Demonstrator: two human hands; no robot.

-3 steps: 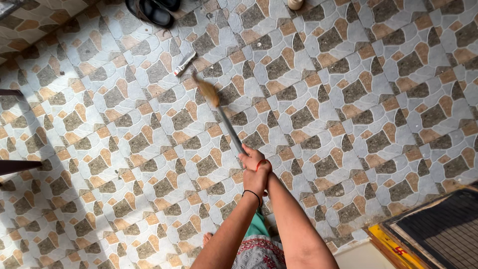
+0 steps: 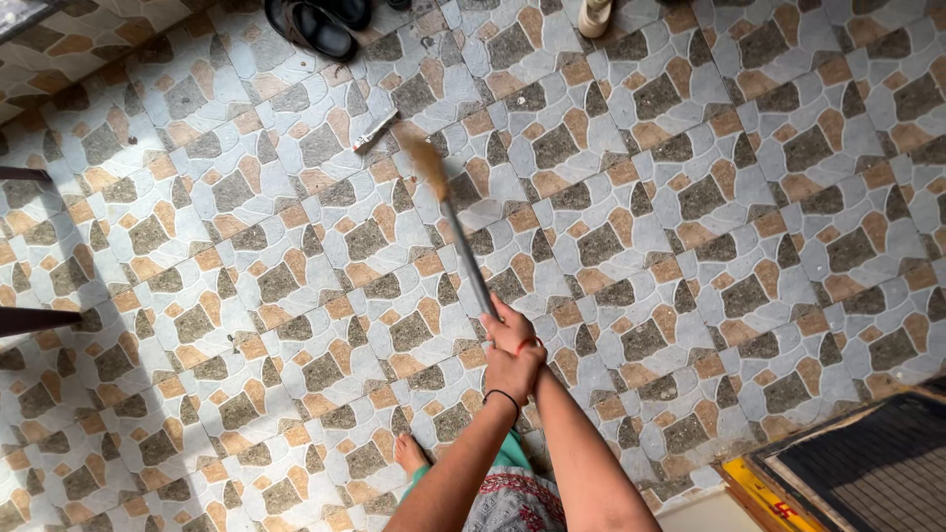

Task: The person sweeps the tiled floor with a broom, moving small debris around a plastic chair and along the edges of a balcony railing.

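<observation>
Nearest me I see a dark ribbed mat (image 2: 867, 463) with a yellow edge at the right. My left hand (image 2: 510, 374) and right hand (image 2: 514, 330) are stacked, both closed tight around the thin grey handle of the broom (image 2: 463, 246). It slants away up and left over the stone-patterned floor (image 2: 690, 197); its blurred straw head sits beside a small silvery tube (image 2: 374, 130). Farther off lie black sandals (image 2: 315, 25).
</observation>
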